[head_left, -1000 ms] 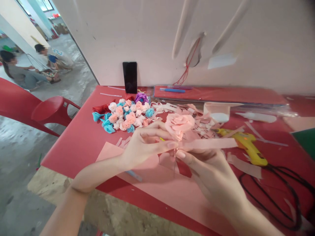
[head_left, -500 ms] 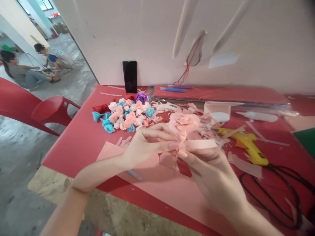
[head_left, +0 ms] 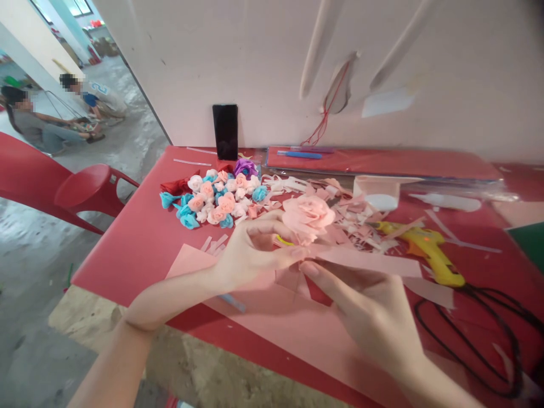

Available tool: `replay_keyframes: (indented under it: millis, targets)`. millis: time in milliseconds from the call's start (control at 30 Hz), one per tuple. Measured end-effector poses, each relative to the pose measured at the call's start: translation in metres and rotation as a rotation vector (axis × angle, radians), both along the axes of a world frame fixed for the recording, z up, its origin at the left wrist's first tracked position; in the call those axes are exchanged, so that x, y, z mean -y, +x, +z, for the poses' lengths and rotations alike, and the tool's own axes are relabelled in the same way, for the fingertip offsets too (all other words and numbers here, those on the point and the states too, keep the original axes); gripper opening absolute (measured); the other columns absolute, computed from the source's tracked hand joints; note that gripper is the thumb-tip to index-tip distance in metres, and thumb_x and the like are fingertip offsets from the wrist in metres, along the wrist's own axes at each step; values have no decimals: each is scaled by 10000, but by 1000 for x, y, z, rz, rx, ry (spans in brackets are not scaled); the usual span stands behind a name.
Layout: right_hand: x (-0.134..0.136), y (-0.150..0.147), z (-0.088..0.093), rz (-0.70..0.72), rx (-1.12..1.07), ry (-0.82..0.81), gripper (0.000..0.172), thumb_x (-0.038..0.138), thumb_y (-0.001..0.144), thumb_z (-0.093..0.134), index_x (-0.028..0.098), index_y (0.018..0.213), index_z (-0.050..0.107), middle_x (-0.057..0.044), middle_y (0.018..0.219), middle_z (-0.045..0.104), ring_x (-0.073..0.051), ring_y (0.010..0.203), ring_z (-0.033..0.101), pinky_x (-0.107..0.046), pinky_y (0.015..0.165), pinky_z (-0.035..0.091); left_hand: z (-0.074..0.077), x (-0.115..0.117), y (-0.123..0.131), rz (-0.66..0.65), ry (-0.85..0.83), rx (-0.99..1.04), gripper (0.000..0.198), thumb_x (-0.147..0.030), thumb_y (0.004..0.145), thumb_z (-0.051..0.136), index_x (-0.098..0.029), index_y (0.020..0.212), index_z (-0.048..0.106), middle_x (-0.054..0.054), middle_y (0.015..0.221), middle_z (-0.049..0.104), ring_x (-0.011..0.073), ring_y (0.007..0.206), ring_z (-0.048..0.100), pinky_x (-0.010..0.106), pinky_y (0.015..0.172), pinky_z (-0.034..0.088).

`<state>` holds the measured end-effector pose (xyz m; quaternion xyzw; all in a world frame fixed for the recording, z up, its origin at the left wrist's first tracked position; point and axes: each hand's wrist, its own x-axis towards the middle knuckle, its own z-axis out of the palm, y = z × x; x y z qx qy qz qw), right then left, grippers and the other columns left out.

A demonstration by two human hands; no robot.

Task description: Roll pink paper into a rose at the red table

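Observation:
My left hand (head_left: 250, 252) is closed in a pinch at the base of a large pink paper rose (head_left: 308, 214), held just above the red table (head_left: 136, 243). A long pink paper strip (head_left: 369, 262) runs from the rose's base out to the right. My right hand (head_left: 374, 314) is under that strip, fingers curled with the strip lying across them. A pink paper sheet (head_left: 255, 309) lies on the table beneath both hands.
A heap of small white, peach, blue and purple paper roses (head_left: 216, 198) lies at the back left. Pink scraps (head_left: 352, 221), a yellow glue gun (head_left: 429, 252) with black cord (head_left: 480, 334), a phone (head_left: 225, 131) against the wall, a red chair (head_left: 85, 190), two people sitting far left.
The rose has turned and shifted slightly left. The paper strip now reaches further right, and my right hand has dropped lower beneath it.

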<state>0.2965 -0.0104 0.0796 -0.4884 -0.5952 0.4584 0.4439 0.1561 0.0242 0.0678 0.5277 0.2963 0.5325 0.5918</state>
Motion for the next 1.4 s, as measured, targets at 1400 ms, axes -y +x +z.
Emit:
replay_keyframes:
  millis: [1400]
  targets:
    - [9,2,-9,-282,259,515,119,198,745,656,313,777,657,27,617,658,-166,501,584,-309,516,479,2,5,-1,272,427,-321,108,-182,684,599,-188,579,575,32,755,662,175,762,606,334,733,498]
